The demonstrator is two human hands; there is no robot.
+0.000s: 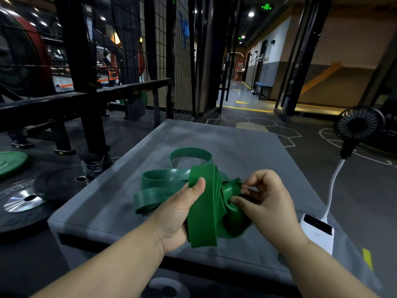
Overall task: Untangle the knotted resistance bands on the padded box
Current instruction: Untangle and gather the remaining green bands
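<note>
Green bands (171, 186) lay bunched at the centre of the grey box (247, 147). The left hand (178, 214) gripped a thick fold, thumb on top; at its 3 o'clock, the right hand (266, 201) pinched a knotted strand between thumb and fingertips.

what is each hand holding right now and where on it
The left hand grips the bundled flat strands of the green rubber resistance bands; the right hand pinches the tight knot at their right side.
</note>
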